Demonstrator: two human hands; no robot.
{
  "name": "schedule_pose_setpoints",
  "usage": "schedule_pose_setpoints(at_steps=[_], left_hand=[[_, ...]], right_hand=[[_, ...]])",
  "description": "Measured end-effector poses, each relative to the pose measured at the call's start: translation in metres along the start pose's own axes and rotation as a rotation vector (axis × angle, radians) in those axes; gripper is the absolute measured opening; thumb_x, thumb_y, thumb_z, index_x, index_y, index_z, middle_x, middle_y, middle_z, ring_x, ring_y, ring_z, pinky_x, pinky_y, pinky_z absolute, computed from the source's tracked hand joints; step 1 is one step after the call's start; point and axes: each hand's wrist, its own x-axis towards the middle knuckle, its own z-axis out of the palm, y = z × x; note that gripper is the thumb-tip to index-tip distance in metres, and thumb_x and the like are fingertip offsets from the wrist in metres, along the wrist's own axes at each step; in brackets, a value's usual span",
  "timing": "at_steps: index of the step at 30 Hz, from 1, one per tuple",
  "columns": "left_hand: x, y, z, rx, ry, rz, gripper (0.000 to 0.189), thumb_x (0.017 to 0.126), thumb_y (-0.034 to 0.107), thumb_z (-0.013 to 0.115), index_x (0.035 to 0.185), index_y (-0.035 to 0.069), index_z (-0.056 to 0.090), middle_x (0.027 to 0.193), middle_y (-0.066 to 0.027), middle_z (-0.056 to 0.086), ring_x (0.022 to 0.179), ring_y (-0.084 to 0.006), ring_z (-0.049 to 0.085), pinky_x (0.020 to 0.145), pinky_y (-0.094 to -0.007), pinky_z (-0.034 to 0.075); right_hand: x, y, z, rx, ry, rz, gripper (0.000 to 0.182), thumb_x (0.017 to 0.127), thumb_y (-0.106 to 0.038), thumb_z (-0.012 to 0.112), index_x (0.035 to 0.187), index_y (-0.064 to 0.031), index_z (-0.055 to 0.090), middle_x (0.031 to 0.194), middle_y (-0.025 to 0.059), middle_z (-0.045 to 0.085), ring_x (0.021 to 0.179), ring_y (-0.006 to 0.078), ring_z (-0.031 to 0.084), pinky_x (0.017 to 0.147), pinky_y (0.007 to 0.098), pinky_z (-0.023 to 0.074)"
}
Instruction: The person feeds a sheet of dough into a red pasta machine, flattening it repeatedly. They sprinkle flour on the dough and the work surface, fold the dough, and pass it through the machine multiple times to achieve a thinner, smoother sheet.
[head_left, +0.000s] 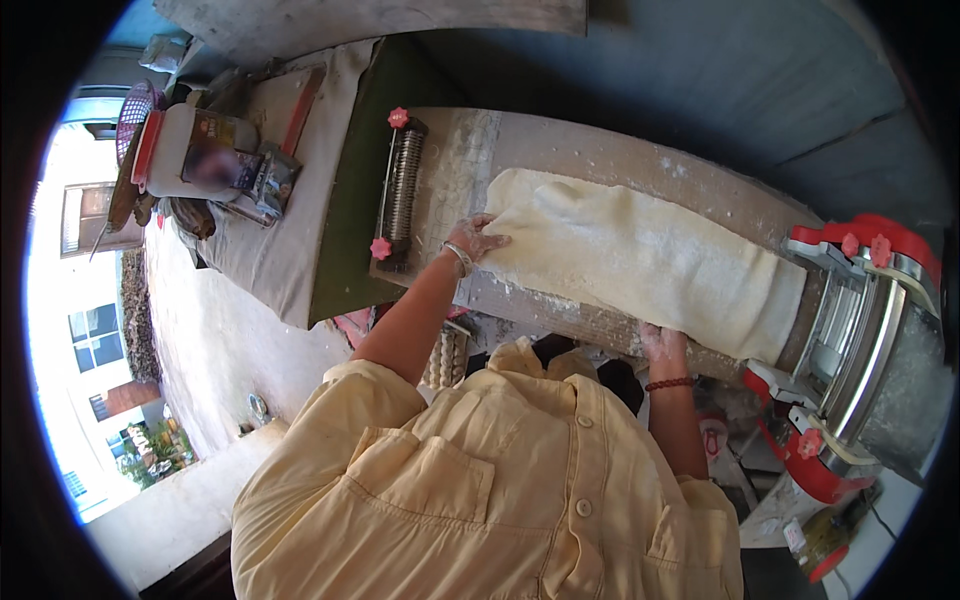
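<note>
A long, thick sheet of pale dough (637, 247), dusted with flour, lies along a wooden board (525, 139). At its left end, my left hand (482, 238), floury and wearing a metal bangle, has its fingers on the dough's near corner. My right hand (663, 342), with a red beaded bracelet at the wrist, is at the near edge of the sheet; its fingertips are partly hidden, so its grip cannot be told. Right of the dough stands a dough roller machine (862, 352) with steel rollers and red end covers.
A noodle cutter attachment (401, 187) with pink knobs sits on the board's left end. Farther left, a cloth-covered table (330, 97) carries a red-lidded plastic jar (172, 150) and packets. A wall runs behind the board. A red-lidded container (825, 555) stands at the lower right.
</note>
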Motion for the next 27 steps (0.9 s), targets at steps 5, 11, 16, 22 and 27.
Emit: schedule_pose_setpoints(at_steps=[5,11,16,22,27], left_hand=[[0.025,-0.037,-0.029,0.479,0.191,0.052,0.034,0.058,0.010,0.071,0.084,0.000,0.052,0.076,-0.0082,0.057,0.066,-0.0146,0.055,0.059,-0.0262,0.046],[0.026,-0.054,-0.032,0.687,0.385,0.205,0.040,0.052,0.027,0.074,0.077,0.004,0.052,0.072,-0.0070,0.056,0.064,-0.0171,0.052,0.061,-0.0276,0.043],[0.022,-0.049,-0.022,0.542,0.375,0.424,0.033,0.054,0.017,0.073,0.076,0.004,0.053,0.069,-0.0048,0.055,0.061,-0.0135,0.050,0.060,-0.0252,0.042],[0.006,-0.033,-0.017,0.412,0.310,0.367,0.025,0.059,0.005,0.069,0.078,0.002,0.053,0.071,-0.0024,0.056,0.064,-0.0098,0.050,0.061,-0.0224,0.042],[-0.009,-0.006,-0.004,-0.013,0.169,0.287,0.022,0.062,0.003,0.066,0.080,0.002,0.054,0.074,-0.0026,0.056,0.066,-0.0091,0.051,0.061,-0.0211,0.042]], right_hand=[[0.004,0.000,-0.043,-0.040,-0.147,0.039,0.028,0.076,-0.006,0.049,0.104,-0.0040,0.044,0.105,0.0088,0.048,0.097,0.0218,0.046,0.084,0.0384,0.0378],[-0.022,-0.009,-0.029,-0.128,-0.259,0.082,0.032,0.075,-0.004,0.048,0.107,-0.0040,0.041,0.107,0.0081,0.047,0.099,0.0221,0.045,0.085,0.0420,0.0351],[-0.006,-0.014,-0.041,-0.270,-0.051,-0.132,0.032,0.073,-0.004,0.052,0.104,-0.0069,0.042,0.103,0.0060,0.049,0.095,0.0203,0.047,0.077,0.0398,0.0392],[-0.015,-0.029,-0.049,-0.310,-0.074,-0.144,0.031,0.072,-0.004,0.054,0.101,-0.0105,0.044,0.096,0.0022,0.051,0.083,0.0162,0.051,0.069,0.0350,0.0424],[-0.026,-0.046,-0.038,-0.332,-0.205,-0.192,0.030,0.073,-0.007,0.054,0.101,-0.0081,0.045,0.097,0.0034,0.052,0.090,0.0151,0.049,0.077,0.0321,0.0392]])
